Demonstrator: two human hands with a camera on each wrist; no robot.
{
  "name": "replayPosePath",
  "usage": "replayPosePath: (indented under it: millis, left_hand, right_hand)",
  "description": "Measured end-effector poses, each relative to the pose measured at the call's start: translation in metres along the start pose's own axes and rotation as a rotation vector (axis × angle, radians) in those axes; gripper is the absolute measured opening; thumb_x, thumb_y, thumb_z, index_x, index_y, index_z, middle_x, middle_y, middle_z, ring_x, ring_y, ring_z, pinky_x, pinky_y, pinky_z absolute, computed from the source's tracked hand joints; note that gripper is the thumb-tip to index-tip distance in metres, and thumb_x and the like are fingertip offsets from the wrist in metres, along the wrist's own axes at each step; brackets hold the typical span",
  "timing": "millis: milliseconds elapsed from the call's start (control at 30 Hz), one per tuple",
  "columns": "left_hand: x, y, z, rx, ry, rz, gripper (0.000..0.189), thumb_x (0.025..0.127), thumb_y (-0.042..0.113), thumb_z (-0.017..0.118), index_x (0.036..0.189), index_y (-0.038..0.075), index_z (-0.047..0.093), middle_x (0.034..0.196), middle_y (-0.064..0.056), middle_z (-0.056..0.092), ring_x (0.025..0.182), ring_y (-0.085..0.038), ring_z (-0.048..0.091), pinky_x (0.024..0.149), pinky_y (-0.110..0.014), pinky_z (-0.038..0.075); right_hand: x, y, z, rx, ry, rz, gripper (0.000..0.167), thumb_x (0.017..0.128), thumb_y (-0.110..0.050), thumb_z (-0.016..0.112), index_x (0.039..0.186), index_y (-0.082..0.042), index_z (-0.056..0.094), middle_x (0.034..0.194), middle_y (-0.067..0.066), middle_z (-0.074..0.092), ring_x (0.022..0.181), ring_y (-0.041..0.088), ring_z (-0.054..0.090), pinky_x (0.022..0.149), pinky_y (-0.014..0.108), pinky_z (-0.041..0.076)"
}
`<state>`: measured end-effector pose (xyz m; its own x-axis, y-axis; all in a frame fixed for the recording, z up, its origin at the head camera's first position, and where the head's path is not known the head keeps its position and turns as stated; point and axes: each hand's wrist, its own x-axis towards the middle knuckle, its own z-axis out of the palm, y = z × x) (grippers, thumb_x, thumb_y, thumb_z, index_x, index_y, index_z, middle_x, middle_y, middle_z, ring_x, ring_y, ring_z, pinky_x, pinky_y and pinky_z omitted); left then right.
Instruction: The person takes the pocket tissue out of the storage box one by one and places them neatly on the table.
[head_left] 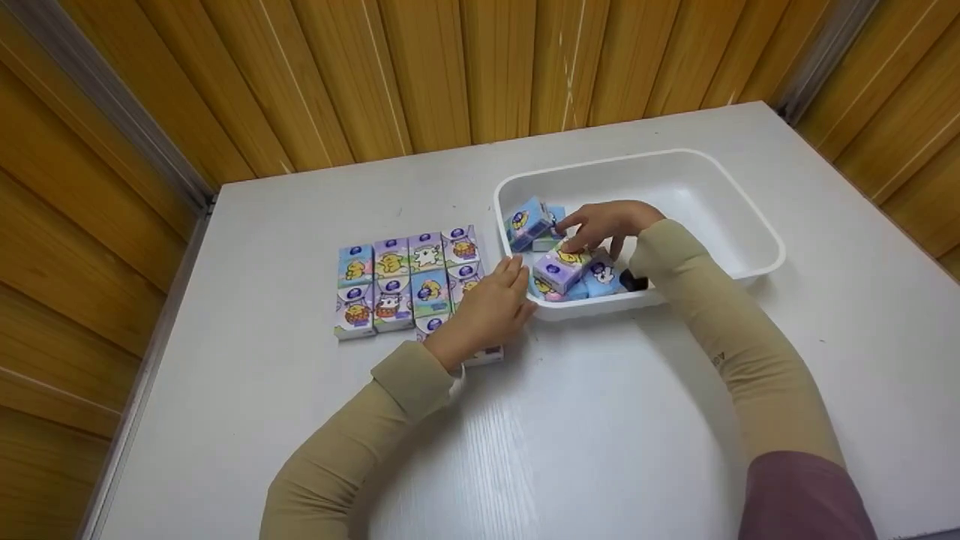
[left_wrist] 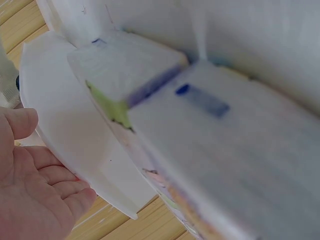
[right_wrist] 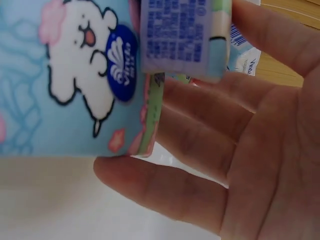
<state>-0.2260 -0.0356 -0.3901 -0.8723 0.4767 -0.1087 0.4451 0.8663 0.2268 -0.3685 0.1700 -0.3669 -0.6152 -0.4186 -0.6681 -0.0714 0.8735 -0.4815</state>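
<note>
Small tissue packs with cartoon animals stand side by side in a block left of the white plastic bin. My left hand, fingers straight, lies over the block's right side, its fingertips at the bin's near left corner. In the left wrist view, its palm faces nearby packs and holds nothing. Inside the bin, my right hand holds a purple tissue pack with bent fingers. In the right wrist view, that pack's printed side sits between thumb and fingers, and a fingertip touches a blue pack.
More blue packs lie jumbled in the bin's left part. A small black object shows beside the right wrist. The white table meets wood-patterned panels at the back and sides.
</note>
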Motion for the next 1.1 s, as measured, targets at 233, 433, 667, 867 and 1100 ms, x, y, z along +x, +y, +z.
replayPosePath:
  millis: [233,433,667,867,1100]
  left_hand:
    - [0.000,0.000,0.001,0.002,0.009,0.007,0.060,0.093,0.038,0.038,0.140,0.005,0.022,0.148,-0.010,0.013,0.137,-0.023,0.010,0.109,-0.038,0.019]
    - [0.000,0.000,0.001,0.015,0.022,0.016,0.059,0.093,0.037,0.038,0.139,0.004,0.023,0.148,-0.011,0.014,0.136,-0.024,0.011,0.109,-0.037,0.020]
    - [0.000,-0.001,0.000,0.003,0.017,0.008,0.060,0.093,0.038,0.038,0.140,0.006,0.021,0.148,-0.009,0.012,0.136,-0.023,0.010,0.109,-0.038,0.019]
    - [0.001,0.000,0.000,0.012,0.020,0.016,0.059,0.093,0.038,0.038,0.140,0.005,0.022,0.148,-0.010,0.013,0.136,-0.023,0.010,0.109,-0.038,0.020]
    - [-0.003,-0.002,0.000,0.011,0.019,-0.001,0.059,0.093,0.037,0.038,0.139,0.004,0.023,0.148,-0.010,0.013,0.136,-0.023,0.010,0.109,-0.037,0.019]
  right_hand:
    - [-0.009,0.002,-0.006,0.006,0.015,-0.015,0.067,0.084,-0.042,0.053,0.139,-0.015,0.026,0.136,0.019,0.038,0.122,0.036,0.040,0.082,0.051,0.046]
    - [-0.030,0.007,-0.013,-0.051,0.108,-0.043,0.065,0.087,-0.041,0.049,0.139,-0.012,0.024,0.138,0.021,0.034,0.122,0.038,0.038,0.085,0.051,0.044]
    - [-0.063,0.013,-0.011,-0.121,0.228,-0.108,0.061,0.088,-0.038,0.048,0.138,-0.009,0.027,0.137,0.022,0.035,0.121,0.040,0.038,0.092,0.054,0.037]
    - [-0.084,0.044,-0.012,-0.148,0.329,-0.129,0.061,0.089,-0.037,0.047,0.138,-0.005,0.027,0.138,0.024,0.030,0.126,0.042,0.029,0.097,0.056,0.029]
    - [-0.090,0.092,-0.014,-0.094,0.467,-0.111,0.068,0.089,-0.038,0.047,0.140,-0.004,0.019,0.144,0.024,0.016,0.130,0.042,0.016,0.103,0.057,0.018]
